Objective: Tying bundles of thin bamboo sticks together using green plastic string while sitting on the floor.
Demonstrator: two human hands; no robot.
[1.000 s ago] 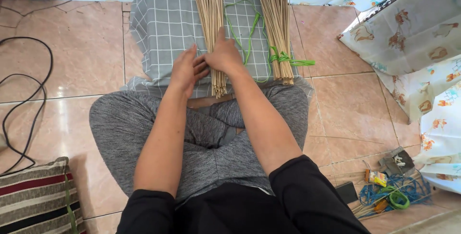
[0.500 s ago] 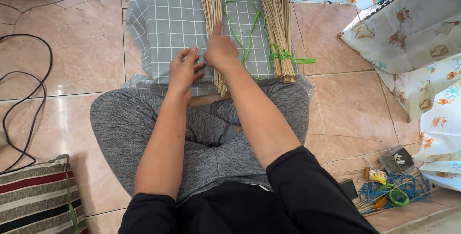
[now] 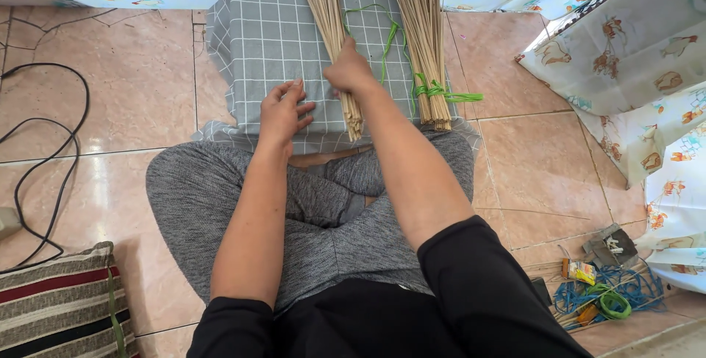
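I sit cross-legged on a tiled floor before a grey checked cushion [image 3: 257,42]. Two bundles of thin pale sticks lie on it. My right hand [image 3: 350,73] is closed around the left stick bundle [image 3: 329,12] near its lower end. My left hand [image 3: 283,112] rests flat on the cushion just left of that bundle, fingers spread, holding nothing. The right stick bundle [image 3: 423,27] is tied with a green plastic strap [image 3: 441,93]. A loose loop of green strap [image 3: 382,34] lies between the two bundles.
A black cable [image 3: 44,152] loops over the tiles at the left. A striped pillow [image 3: 59,306] lies at the bottom left. Printed light-blue cloth [image 3: 632,56] hangs at the right and along the top. Blue cord, a green roll [image 3: 610,303] and small tools lie at the bottom right.
My right hand has shifted the left bundle to the right and gripped it. My left hand has come off the bundle and now lies flat on the cushion.
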